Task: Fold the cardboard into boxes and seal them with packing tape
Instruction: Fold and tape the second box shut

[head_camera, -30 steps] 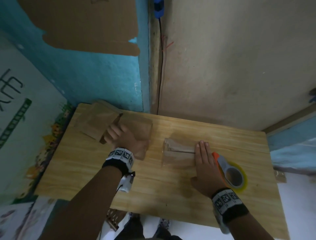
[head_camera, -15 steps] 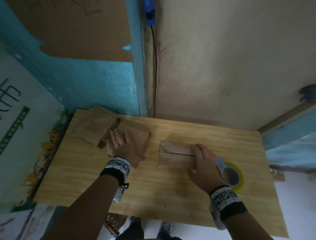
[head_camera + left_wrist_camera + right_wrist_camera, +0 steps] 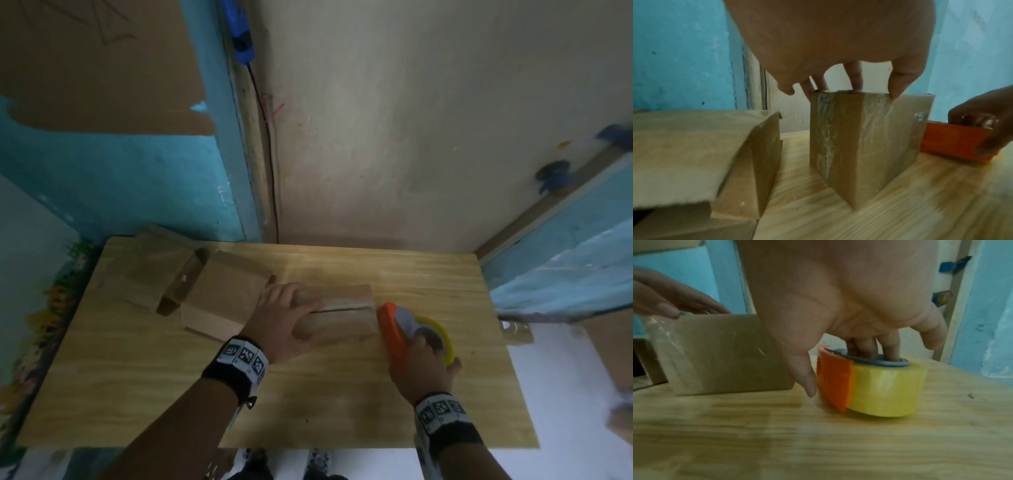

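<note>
A small brown cardboard box (image 3: 339,317) with clear tape on its sides (image 3: 865,133) stands mid-table, its top flaps meeting in a seam. My left hand (image 3: 291,301) lies on the box's left end, fingers and thumb touching the top edge (image 3: 851,87). Just right of the box lies a tape dispenser (image 3: 407,329) with a yellow roll (image 3: 888,386) and an orange cutter (image 3: 833,381). My right hand (image 3: 423,342) grips it, with fingers (image 3: 889,345) inside the grey core and the thumb beside the cutter.
Two more folded cardboard boxes (image 3: 219,294) (image 3: 154,270) sit at the back left of the wooden table (image 3: 308,411), close to the left hand (image 3: 694,154). Walls stand right behind the table. A blue door frame (image 3: 565,246) is at the right.
My left hand has left the left-side boxes and come to rest on the small box. My right hand has come off that box and taken hold of the tape dispenser.
</note>
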{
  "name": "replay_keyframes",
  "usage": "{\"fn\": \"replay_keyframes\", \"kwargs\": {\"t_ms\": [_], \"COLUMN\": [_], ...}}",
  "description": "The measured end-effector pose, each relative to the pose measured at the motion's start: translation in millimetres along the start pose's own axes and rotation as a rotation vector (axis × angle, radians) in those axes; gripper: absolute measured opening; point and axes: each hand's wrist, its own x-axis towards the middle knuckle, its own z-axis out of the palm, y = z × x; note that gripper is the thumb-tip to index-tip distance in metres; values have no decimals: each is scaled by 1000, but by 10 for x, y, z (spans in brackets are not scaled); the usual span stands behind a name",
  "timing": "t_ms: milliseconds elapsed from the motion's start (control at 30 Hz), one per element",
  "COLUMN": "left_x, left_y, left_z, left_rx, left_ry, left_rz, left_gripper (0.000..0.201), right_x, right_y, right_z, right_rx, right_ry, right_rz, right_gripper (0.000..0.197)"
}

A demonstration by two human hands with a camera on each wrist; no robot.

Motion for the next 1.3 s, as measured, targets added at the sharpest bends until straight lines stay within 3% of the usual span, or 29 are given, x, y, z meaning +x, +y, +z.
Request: {"fn": "replay_keyframes", "kwargs": {"t_ms": [100, 167, 233, 367, 433, 533, 633, 800, 967, 1067, 1133, 1233, 1267, 1300], "left_x": [20, 56, 56, -24, -74, -140, -162, -83, -130, -191, -169, -87, -67, -47], "left_y": [141, 173, 191, 348, 475, 632, 692, 643, 757, 679, 478, 250, 233, 229], "left_z": [-48, -49, -64, -89, -6, 153, 242, 279, 204, 196, 192, 65, -41, -150], "left_rx": [209, 287, 237, 107, 43, -75, -175, -261, -278, -236, -289, -773, -958, -1130], "left_ry": [-99, -203, -260, -278, -292, -346, -396, -485, -545, -460, -331, 44, 152, 217], "left_rz": [-72, -154, -212, -195, -211, -240, -277, -296, -173, -135, -146, -278, -348, -410], "left_gripper": [94, 109, 116, 128, 130, 130, 130, 131, 113, 104, 87, 25, 14, 16], "right_x": [103, 160, 218, 186, 133, 81, 73, 49, 50, 46, 43, 62, 63, 70], "right_y": [94, 125, 139, 60, 8, -96, -181, -412, -742, -853, -896, -940, -947, -946], "right_z": [-45, -166, -313, -688, -865, -1022, -1147, -1341, -1289, -1309, -1336, -1334, -1325, -1312], "right_rx": [-32, 50, 246, 749, 872, 950, 1033, 1015, 913, 768, 680, 636, 625, 621], "right_ry": [-20, -38, -29, -30, 11, 67, 84, -47, -98, -86, -89, -117, -120, -122], "right_rz": [-64, -91, -71, -70, -89, -163, -181, -339, -427, -463, -508, -562, -575, -587], "right_gripper": [39, 37, 39, 35, 45, 45, 60, 71, 77, 69, 70, 75, 74, 74]}}
